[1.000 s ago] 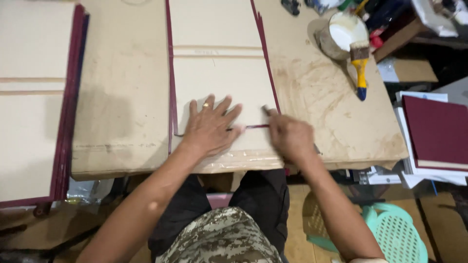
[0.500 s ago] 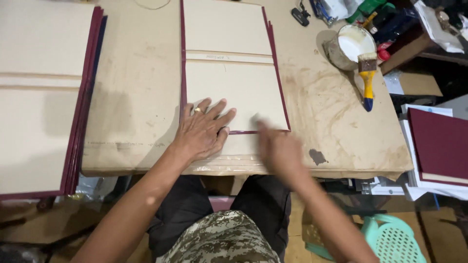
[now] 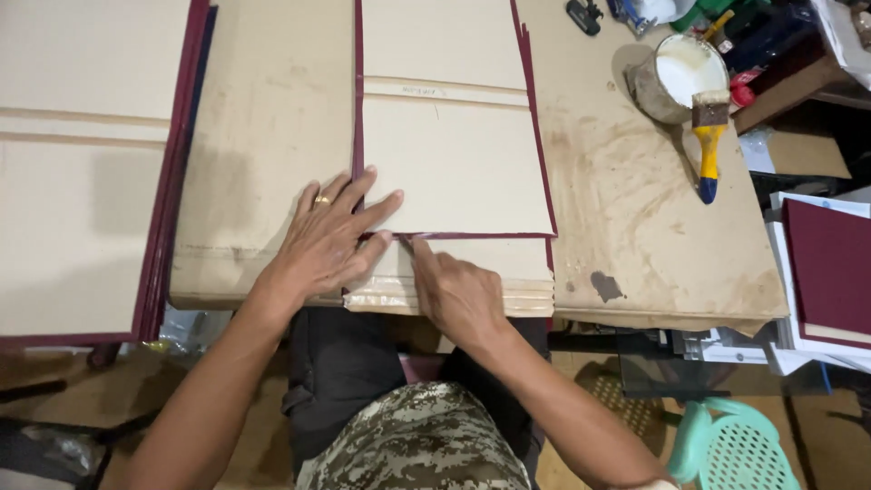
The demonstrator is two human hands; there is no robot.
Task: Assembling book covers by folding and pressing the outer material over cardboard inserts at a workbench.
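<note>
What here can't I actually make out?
Head view only:
- Fingertip of the right hand on the maroon flap: hidden by the hand itself.
- Board under the left hand: covered by the palm.
- Stack of covers: cut by the left edge.
- Brush bristles: hidden in the glue pot.

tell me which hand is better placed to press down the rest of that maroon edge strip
Probably the right hand: its fingertip already sits on the maroon edge strip, with open strip to its right. The left hand lies flat, holding the cover board.
</note>
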